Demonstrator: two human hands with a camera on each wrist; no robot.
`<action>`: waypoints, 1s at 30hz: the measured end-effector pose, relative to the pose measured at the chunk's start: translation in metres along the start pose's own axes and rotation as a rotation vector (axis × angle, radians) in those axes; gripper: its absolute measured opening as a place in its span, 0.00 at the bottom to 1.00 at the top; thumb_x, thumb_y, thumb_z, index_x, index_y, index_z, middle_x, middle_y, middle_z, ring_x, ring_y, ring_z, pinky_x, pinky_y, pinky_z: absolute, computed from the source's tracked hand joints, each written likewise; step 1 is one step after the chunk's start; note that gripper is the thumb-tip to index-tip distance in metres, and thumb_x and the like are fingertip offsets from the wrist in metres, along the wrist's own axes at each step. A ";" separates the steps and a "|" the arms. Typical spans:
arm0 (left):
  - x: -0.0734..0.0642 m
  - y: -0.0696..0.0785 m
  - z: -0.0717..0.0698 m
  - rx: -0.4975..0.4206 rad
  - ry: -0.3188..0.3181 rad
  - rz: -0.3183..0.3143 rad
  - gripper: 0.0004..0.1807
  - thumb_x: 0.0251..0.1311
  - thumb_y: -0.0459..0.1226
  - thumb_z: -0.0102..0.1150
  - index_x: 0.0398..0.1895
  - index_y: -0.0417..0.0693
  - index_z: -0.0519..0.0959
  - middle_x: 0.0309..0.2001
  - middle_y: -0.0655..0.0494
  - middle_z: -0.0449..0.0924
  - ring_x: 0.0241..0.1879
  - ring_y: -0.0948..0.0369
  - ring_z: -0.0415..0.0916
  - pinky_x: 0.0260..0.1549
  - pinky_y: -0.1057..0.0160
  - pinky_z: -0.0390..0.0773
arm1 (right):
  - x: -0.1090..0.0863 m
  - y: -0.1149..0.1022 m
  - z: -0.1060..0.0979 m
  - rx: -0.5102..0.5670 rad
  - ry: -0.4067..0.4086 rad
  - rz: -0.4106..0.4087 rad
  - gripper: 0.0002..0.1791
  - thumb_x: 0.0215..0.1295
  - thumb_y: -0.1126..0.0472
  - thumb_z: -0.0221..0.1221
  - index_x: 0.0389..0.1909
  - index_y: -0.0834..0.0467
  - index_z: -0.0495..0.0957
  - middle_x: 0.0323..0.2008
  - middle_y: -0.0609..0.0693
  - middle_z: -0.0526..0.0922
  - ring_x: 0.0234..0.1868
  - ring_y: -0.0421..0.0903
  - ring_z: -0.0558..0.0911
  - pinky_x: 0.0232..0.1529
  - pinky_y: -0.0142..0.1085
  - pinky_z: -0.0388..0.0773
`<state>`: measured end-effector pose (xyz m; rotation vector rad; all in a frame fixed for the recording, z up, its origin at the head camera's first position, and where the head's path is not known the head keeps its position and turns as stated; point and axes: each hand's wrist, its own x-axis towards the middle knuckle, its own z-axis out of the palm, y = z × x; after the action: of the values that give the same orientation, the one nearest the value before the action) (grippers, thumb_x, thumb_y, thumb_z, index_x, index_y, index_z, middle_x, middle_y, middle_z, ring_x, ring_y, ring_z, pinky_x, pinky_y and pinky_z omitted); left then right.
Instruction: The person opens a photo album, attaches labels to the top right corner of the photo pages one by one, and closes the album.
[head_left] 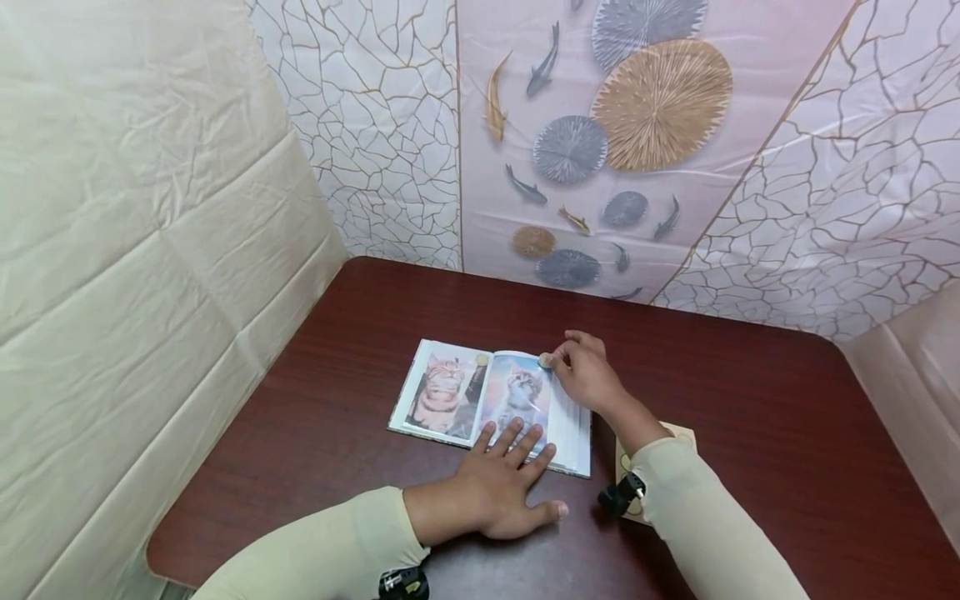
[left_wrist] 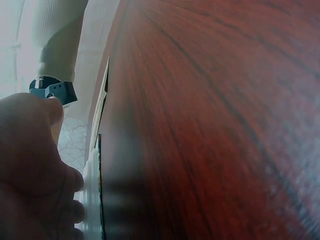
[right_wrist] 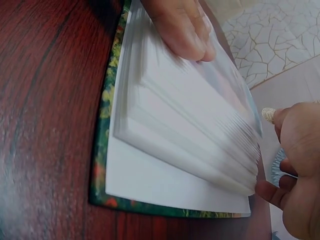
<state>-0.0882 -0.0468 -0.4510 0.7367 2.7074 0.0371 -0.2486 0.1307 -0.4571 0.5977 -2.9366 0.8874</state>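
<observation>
A photo album [head_left: 582, 460] lies open on the table, showing an orange cat picture [head_left: 442, 392] on the left page and a grey kitten picture [head_left: 522, 387] on the right. My left hand [head_left: 501, 492] is spread with straight fingers resting on the lower edge of the right page. Between thumb and finger, my right hand [head_left: 588, 373] pinches a small round gold sticker [right_wrist: 268, 115] at the kitten picture's top right corner. Another round pale-gold sticker [head_left: 481, 360] sits at the top right of the cat picture. In the right wrist view, loose page edges [right_wrist: 195, 145] fan out.
A beige sheet with round stickers [head_left: 678, 433] lies right of the album, partly hidden under my right forearm. The dark red wooden table [head_left: 765, 433] reaches back to a patterned wall cloth [head_left: 375, 125]. Each sleeve cuff carries a small black camera [head_left: 622, 493].
</observation>
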 end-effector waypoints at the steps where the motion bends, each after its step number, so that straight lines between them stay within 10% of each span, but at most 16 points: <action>1: 0.000 0.000 0.000 -0.001 -0.003 0.002 0.45 0.51 0.75 0.11 0.73 0.70 0.35 0.74 0.63 0.29 0.71 0.57 0.23 0.64 0.45 0.30 | 0.000 0.000 0.000 -0.007 -0.003 -0.001 0.11 0.70 0.55 0.51 0.31 0.56 0.75 0.65 0.62 0.61 0.67 0.61 0.52 0.59 0.54 0.59; 24: 0.000 0.000 0.001 0.004 0.006 0.014 0.46 0.51 0.76 0.12 0.73 0.70 0.36 0.74 0.63 0.29 0.71 0.57 0.24 0.65 0.45 0.31 | 0.006 0.006 0.017 -0.087 0.049 0.034 0.13 0.65 0.52 0.57 0.25 0.56 0.75 0.55 0.62 0.72 0.64 0.58 0.59 0.61 0.49 0.57; 30: -0.001 0.000 -0.001 0.014 0.019 0.017 0.48 0.49 0.76 0.10 0.73 0.69 0.37 0.74 0.62 0.31 0.71 0.57 0.25 0.65 0.45 0.33 | 0.004 0.007 0.018 -0.033 0.080 0.029 0.18 0.63 0.52 0.60 0.46 0.60 0.72 0.55 0.61 0.71 0.61 0.61 0.61 0.58 0.51 0.60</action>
<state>-0.0874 -0.0472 -0.4496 0.7671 2.7227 0.0288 -0.2531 0.1245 -0.4755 0.5067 -2.8891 0.8430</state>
